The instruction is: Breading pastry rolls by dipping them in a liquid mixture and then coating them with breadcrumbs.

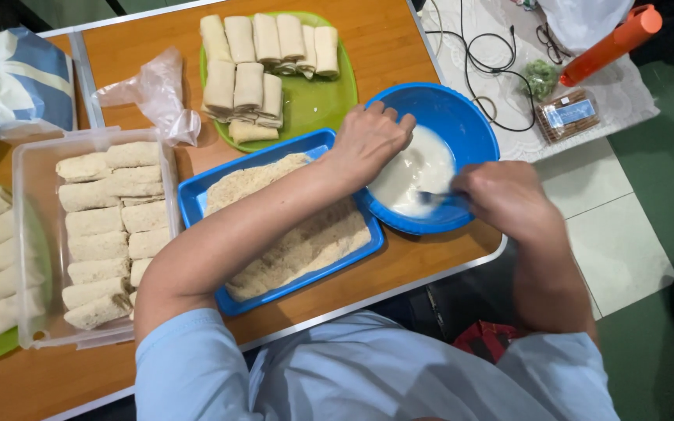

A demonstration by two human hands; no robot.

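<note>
One blue bowl (470, 125), one blue tray (196, 199), one clear tub (29, 164), two green plates (313, 101)

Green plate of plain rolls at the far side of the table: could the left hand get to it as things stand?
Probably yes: the left hand rests on the blue bowl's rim, beside the green plate, with nothing between.

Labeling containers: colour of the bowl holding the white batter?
Blue bowl; shows best in the head view.

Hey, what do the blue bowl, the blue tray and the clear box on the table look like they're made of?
Blue bowl: probably plastic, smooth and glossy, uniform colour with soft highlights on the rim. Blue tray: likely the same kind of plastic, with a thin moulded rim. Clear box: translucent plastic, cloudy walls through which the rolls show. The table looks like wood-grain laminate.
</note>
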